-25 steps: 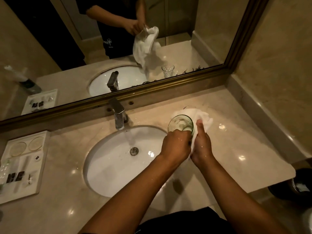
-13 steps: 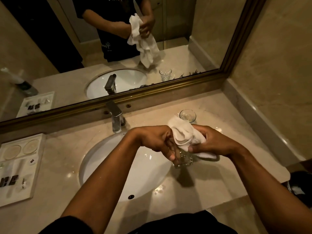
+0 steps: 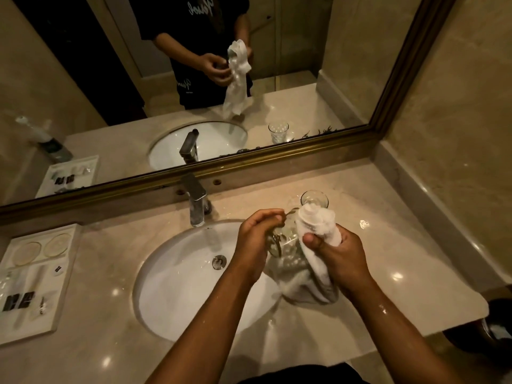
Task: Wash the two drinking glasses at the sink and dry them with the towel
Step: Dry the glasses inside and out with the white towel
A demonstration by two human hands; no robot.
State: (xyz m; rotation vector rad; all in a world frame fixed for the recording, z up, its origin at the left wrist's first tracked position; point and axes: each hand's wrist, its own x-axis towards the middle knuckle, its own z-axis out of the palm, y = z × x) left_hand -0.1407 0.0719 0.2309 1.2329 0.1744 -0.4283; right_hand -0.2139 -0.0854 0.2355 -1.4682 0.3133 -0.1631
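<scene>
My left hand point(image 3: 256, 239) grips a clear drinking glass point(image 3: 285, 242) above the right rim of the white sink point(image 3: 177, 286). The glass lies tilted between both hands. My right hand point(image 3: 336, 256) holds a bunched white towel point(image 3: 318, 228) against the glass; the towel's tail hangs down to the counter. A second glass point(image 3: 314, 199) stands upright on the counter just behind the towel, partly hidden by it. The mirror repeats both hands, the towel and the standing glass.
A chrome tap point(image 3: 197, 200) stands behind the sink. A white amenity tray point(image 3: 33, 278) with small items sits at the counter's left. The marble counter point(image 3: 388, 259) ends at a wall ledge on the right. A dark bin point(image 3: 496, 322) is below the counter's right edge.
The glass went from upright with its mouth showing to tilted between my hands. The towel moved from behind the glass to over its side, and the second glass came into sight behind it.
</scene>
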